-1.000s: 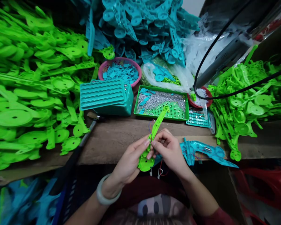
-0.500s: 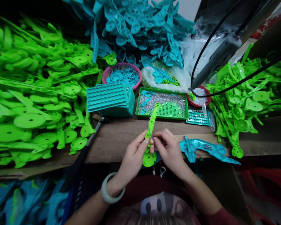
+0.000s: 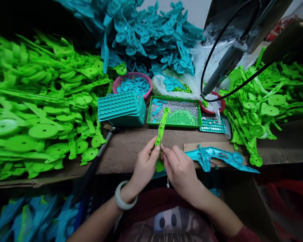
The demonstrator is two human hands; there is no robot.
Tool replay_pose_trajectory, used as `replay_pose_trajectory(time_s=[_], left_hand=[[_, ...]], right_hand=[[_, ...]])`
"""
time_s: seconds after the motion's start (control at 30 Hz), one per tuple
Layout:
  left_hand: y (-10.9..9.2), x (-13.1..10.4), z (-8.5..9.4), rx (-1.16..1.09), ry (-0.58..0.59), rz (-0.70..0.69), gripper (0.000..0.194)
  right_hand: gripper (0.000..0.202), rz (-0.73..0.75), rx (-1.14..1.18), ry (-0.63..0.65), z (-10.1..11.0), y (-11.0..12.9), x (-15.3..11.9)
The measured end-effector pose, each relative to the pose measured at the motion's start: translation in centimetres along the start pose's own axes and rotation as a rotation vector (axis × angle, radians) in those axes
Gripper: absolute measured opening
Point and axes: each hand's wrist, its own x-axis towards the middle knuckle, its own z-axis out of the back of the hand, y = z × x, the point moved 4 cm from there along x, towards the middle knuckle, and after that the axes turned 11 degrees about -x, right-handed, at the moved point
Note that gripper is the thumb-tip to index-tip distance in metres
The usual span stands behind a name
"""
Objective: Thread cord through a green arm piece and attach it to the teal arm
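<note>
Heaps of moulded plastic crowd a wooden bench [image 3: 126, 148]: green parts [image 3: 40, 111] on the left and far right, blue parts [image 3: 154, 37] at the back. Near the middle, both hands meet over the bench edge on a long green plastic piece [image 3: 162, 126] with thin red and blue wires along it. The left hand [image 3: 143, 166] is closed around its lower part, thumb and fingers pinching the stem, so the round end is mostly hidden. The right hand [image 3: 180, 169] is closed too, fingertips pinched at the wires where they sit against the piece. The tip of the piece points away toward a green tray [image 3: 199, 116] of small metal bits. Just right of the hands lies a blue assembled piece [image 3: 219, 158] on a cardboard scrap.

Seating such fine wires likely goes best with the left hand holding the piece steady and the right pressing gently, so nothing kinks or pulls free.
</note>
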Motion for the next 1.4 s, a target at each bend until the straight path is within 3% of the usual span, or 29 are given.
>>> replay_pose_trajectory(time_s=[0.13,0.27,0.33,0.47,0.63,0.83,1.0,1.17,1.27,1.4], left_hand=[[-0.1,-0.3,0.0,0.008,0.04,-0.002,0.04],[-0.1,-0.6,-0.3,-0.036,0.087,0.018,0.044],[-0.2,-0.8,-0.6,-0.029,0.142,0.024,0.041],[-0.4,-1.2,-1.1,-0.077,0.317,0.107,0.021],[-1.4,-1.4,-1.1,-0.092,0.412,0.171,0.036],[-1.9,-1.1,-1.2,0.043,0.427,0.161,0.031],[-1.5,-1.4,-1.2,0.08,0.42,0.156,0.033],[-1.5,-1.8,-1.3,0.169,0.433,0.08,0.029],[-1.1,-1.9,-1.3,0.182,0.444,0.083,0.034],[-0.6,-1.7,-1.2,0.184,0.437,0.077,0.035]], right_hand=[[0.024,0.022,0.102,-0.007,0.8,-0.8,-0.7],[0.029,-0.06,0.305,-0.134,2.5,-4.0,1.9],[0.035,0.053,0.334,-0.085,2.9,-5.2,4.1],[0.02,0.27,0.382,0.079,3.1,-6.0,6.4],[0.014,0.253,0.437,0.112,3.5,-6.0,5.8],[0.014,0.219,0.469,0.031,3.4,-5.6,5.0],[0.006,0.047,0.412,-0.125,3.1,-5.5,4.1],[0.009,-0.022,0.354,-0.037,2.9,-4.8,3.5],[0.015,0.023,0.132,-0.031,2.5,-4.1,3.2],[0.02,0.138,-0.259,-0.156,2.0,-2.9,2.5]])
